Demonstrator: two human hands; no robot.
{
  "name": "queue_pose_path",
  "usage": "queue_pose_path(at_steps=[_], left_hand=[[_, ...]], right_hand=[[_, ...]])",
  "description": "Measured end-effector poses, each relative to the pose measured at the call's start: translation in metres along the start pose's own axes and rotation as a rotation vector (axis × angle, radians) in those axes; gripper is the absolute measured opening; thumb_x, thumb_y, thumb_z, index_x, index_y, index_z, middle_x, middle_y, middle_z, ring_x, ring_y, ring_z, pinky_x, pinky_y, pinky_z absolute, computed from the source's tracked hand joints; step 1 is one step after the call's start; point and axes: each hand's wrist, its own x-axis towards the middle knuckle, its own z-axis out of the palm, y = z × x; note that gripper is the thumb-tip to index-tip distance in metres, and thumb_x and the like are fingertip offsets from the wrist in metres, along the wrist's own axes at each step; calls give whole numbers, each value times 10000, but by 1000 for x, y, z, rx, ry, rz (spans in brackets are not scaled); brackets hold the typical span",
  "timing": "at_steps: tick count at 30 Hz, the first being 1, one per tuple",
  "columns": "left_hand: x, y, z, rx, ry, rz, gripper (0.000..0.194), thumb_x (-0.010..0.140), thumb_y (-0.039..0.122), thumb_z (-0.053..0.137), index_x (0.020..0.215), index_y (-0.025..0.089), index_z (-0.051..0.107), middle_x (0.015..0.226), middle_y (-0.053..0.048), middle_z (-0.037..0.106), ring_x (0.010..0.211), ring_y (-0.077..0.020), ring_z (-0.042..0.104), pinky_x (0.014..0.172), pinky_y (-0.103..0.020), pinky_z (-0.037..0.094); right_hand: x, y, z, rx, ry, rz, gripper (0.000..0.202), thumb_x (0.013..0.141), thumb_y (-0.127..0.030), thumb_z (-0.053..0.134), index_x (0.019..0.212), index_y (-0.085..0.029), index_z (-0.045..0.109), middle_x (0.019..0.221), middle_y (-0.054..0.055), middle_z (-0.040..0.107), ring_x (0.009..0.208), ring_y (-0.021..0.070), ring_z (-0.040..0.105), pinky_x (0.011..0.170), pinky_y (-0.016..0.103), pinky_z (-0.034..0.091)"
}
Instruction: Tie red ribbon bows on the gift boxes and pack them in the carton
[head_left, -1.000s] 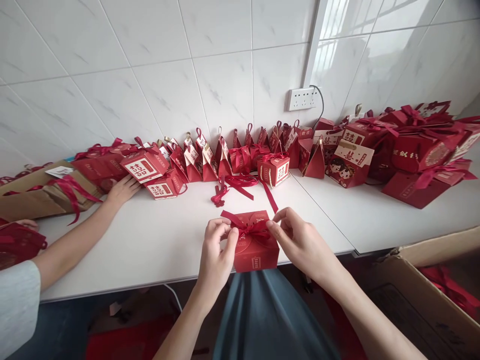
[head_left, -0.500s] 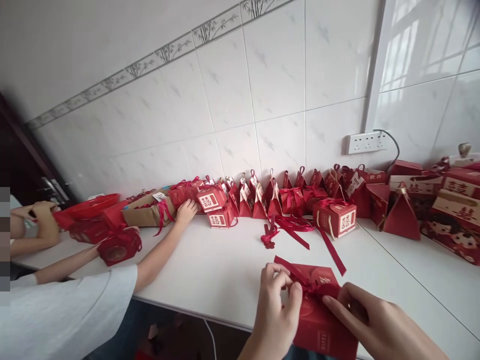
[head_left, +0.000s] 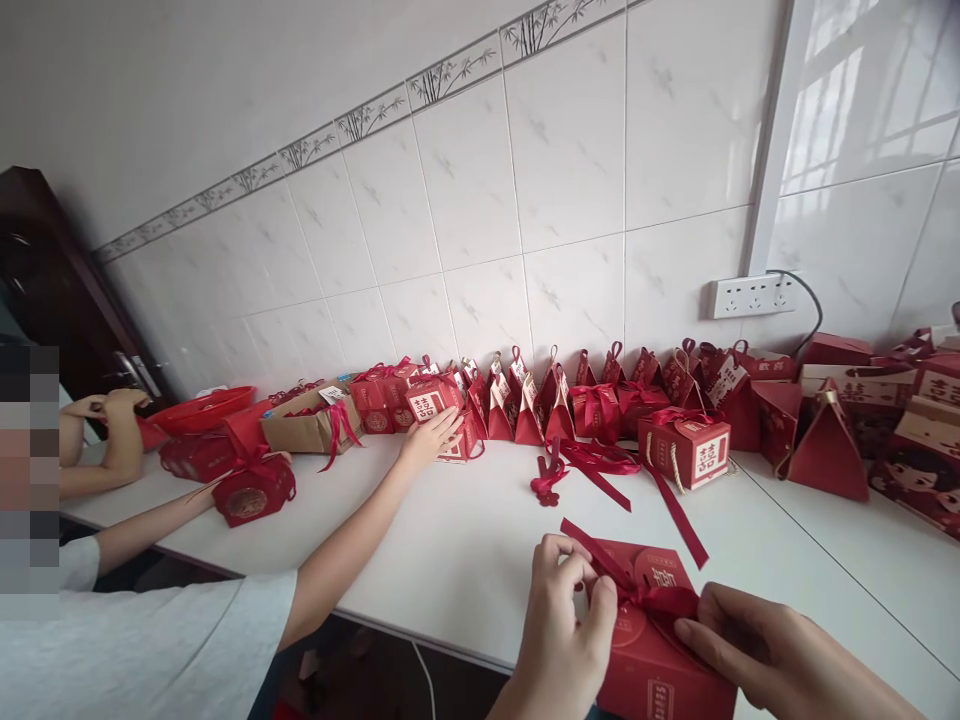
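A red box (head_left: 667, 665) with gold print sits at the near edge of the white table, a dark red ribbon (head_left: 634, 590) knotted across its top. My left hand (head_left: 566, 620) pinches the ribbon on the left side of the knot, and one ribbon tail sticks up past its fingers. On the right of the knot, my right hand (head_left: 757, 635) has the ribbon loop between thumb and fingers. Beyond the box lie loose ribbons (head_left: 600, 457) and a small red knotted ornament (head_left: 547, 483).
Finished-looking red boxes (head_left: 686, 450) and triangular boxes (head_left: 525, 412) line the wall. At left, a person in a white sleeve (head_left: 187, 620) touches a stacked box and holds another red box (head_left: 253, 490). A cardboard box (head_left: 304, 425) and red basin (head_left: 210, 407) stand behind.
The view has shifted slightly, moving things right and down. The neighbouring person's hand has moved right onto the stacked box. My hands keep hold of the ribbon.
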Motion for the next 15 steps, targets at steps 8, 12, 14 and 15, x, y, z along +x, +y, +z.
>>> queue_pose_path(at_steps=[8,12,14,15], left_hand=[[-1,1,1,-12,5,0,169,857,194,411,690,189,391,905,-53,455,832,-153,502,813,-305,430],[-2,2,-2,-31,7,12,179,873,228,405,699,190,407,900,-46,470,837,-151,508,811,-295,426],[0,1,-5,-32,22,45,175,889,257,385,734,193,433,893,-45,496,854,-158,518,819,-306,425],[3,-1,-8,-26,33,61,163,892,267,380,763,194,449,898,-46,512,868,-163,525,824,-314,426]], right_hand=[[6,8,-7,235,-256,53,464,732,-624,517,566,-205,411,540,-23,446,530,123,396,513,225,378],[9,10,-7,301,-288,54,473,718,-631,539,568,-207,395,543,-25,445,529,122,392,511,229,377],[7,8,-5,333,-223,57,480,712,-635,540,557,-208,385,535,-25,443,521,121,389,501,230,364],[6,7,-4,345,-197,59,486,712,-639,536,554,-207,380,534,-26,439,519,120,386,500,231,358]])
